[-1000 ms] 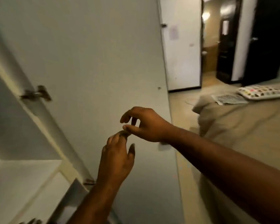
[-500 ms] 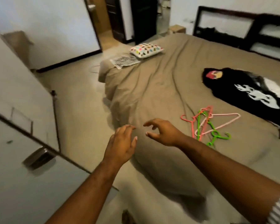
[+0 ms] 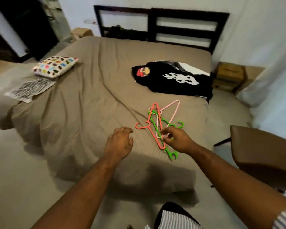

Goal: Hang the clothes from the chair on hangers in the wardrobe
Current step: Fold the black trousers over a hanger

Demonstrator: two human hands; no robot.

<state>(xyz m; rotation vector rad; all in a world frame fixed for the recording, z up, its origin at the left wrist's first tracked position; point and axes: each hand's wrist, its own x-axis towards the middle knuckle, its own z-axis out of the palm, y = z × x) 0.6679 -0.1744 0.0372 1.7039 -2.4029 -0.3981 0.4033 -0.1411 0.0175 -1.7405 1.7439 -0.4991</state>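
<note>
Turned from the wardrobe to the bed (image 3: 89,96), the right hand (image 3: 176,139) reaches for the hangers (image 3: 157,123) (its grip apart, the left hand's (image 3: 119,142) too, both empty), needing to pinch one free.

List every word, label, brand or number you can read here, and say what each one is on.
None can be read.
Black garment: a white flame graphic and a red patch, no legible letters.
Cardboard box: any marking is too blurred.
Pillow: coloured patches only.
</note>
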